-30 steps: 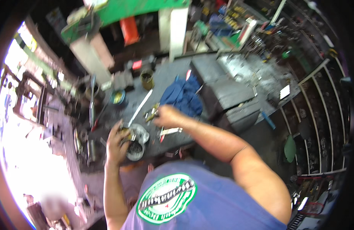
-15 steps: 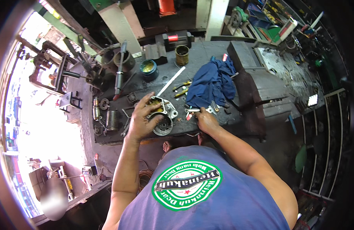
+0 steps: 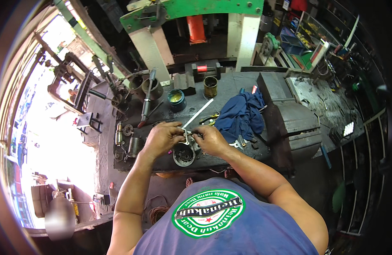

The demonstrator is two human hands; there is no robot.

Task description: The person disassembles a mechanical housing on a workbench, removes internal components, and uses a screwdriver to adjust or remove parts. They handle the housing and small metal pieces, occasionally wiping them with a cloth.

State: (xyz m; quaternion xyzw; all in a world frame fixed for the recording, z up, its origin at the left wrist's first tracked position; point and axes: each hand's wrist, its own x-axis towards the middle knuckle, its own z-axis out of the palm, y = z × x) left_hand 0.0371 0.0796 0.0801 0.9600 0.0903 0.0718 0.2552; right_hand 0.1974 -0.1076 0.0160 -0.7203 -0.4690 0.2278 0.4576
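Note:
In front of me at the bench's near edge lies a cast metal housing (image 3: 188,138) with a round, dark-centred drum-shaped part (image 3: 184,155) at its near end. My left hand (image 3: 163,138) is closed on the housing's left side, fingers curled over its far edge. From the right, my right hand (image 3: 211,140) meets it with fingers pinched together at the housing's upper part. What sits in that pinch is mostly hidden by the fingers. Beyond both hands a flat white strip (image 3: 198,113) slants away. Yellow-handled pliers (image 3: 211,119) lie just beyond my right hand.
A crumpled blue cloth (image 3: 242,115) lies right of my hands, before a heavy bench vise (image 3: 289,123). Farther back stand a blue-green tin (image 3: 176,100) and a rusty can (image 3: 210,87). Metal cylinders (image 3: 135,147) and a long-handled tool (image 3: 147,100) are on the left.
My right hand has left the small wrench beside the cloth and come left to the housing. My left hand has closed in on the housing's side. The view has shifted upward.

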